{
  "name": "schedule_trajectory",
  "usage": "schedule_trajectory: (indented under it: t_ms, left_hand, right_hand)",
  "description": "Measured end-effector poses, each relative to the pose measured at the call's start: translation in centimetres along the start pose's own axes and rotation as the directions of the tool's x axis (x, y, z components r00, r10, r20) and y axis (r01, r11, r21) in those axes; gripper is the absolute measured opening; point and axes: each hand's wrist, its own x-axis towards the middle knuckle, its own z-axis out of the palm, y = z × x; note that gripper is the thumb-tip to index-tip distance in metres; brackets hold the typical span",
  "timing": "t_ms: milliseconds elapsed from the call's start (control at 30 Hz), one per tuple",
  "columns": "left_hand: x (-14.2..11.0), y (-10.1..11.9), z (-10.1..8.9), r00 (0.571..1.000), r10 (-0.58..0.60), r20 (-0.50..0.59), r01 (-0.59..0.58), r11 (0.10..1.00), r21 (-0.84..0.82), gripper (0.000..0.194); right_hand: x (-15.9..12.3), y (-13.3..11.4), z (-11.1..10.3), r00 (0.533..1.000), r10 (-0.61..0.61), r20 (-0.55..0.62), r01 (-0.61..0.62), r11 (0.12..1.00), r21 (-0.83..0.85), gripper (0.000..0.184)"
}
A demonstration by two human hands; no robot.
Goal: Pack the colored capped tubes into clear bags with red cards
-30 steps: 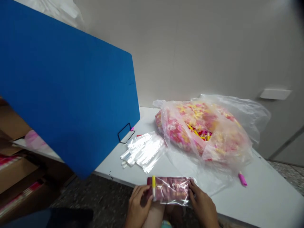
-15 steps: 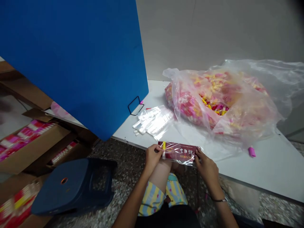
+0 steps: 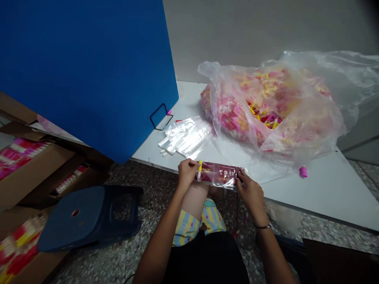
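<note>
Both my hands hold a small clear packet (image 3: pixel 220 174) with a dark red printed card inside, at the near edge of the white table (image 3: pixel 319 189). My left hand (image 3: pixel 187 173) pinches its left end, where a yellow stick-like piece (image 3: pixel 200 169) sits. My right hand (image 3: pixel 248 189) grips the right end with curled fingers. A stack of empty clear sleeves (image 3: pixel 185 136) lies just beyond on the table. A big clear plastic bag (image 3: pixel 272 106) full of pink, yellow and red small pieces sits at the back right.
A blue divider panel (image 3: pixel 85 67) on a black wire foot stands at the left. A loose pink piece (image 3: pixel 303 172) lies on the table. A dark blue stool (image 3: pixel 89 217) and cardboard boxes (image 3: pixel 26 173) with pink packs stand on the speckled floor.
The view has tilted downward, showing my lap, the stool and the boxes. Both hands keep hold of the packet at the table edge; it sits slightly further left and higher in view.
</note>
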Motion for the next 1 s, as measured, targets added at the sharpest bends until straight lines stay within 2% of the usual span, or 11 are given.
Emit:
schedule_trajectory:
  t_ms: [100,333,500,633,700,867,1000]
  left_hand:
    - [0.0,-0.3,0.1,0.998,-0.055,0.013,0.056,0.996,-0.069,0.008]
    - [-0.7,-0.5,0.8,0.998,-0.067,-0.004,0.066,0.997,-0.047,0.011]
    - [-1.6,-0.2,0.2,1.0,0.022,-0.014,-0.021,0.996,0.083,0.013]
    - [-2.4,0.2,-0.8,0.995,0.002,0.097,-0.025,0.972,0.236,0.019]
    - [-2.6,0.4,-1.1,0.993,-0.008,0.116,-0.025,0.959,0.282,0.019]
    - [-2.9,0.5,-1.0,0.998,-0.014,0.062,-0.007,0.946,0.324,0.021]
    - [-3.0,1.1,-0.5,0.999,0.034,0.027,-0.042,0.916,0.398,0.017]
  right_hand:
    - [0.0,-0.1,0.0,1.0,0.003,-0.015,-0.004,1.0,-0.002,0.037]
    - [-0.2,-0.2,0.0,0.999,0.005,-0.038,-0.005,1.0,0.003,0.036]
    - [-0.3,-0.4,-0.1,0.999,0.014,-0.05,-0.013,1.0,0.017,0.036]
    - [-0.4,-0.4,-0.1,0.998,0.017,-0.054,-0.016,1.0,0.017,0.036]
    - [-0.4,-0.4,-0.2,0.999,0.01,-0.05,-0.01,1.0,0.017,0.037]
    - [-0.4,-0.3,-0.4,1.0,0.013,-0.024,-0.013,1.0,0.022,0.039]
    - [0.1,0.1,-0.7,1.0,-0.007,0.002,0.006,0.999,0.04,0.037]
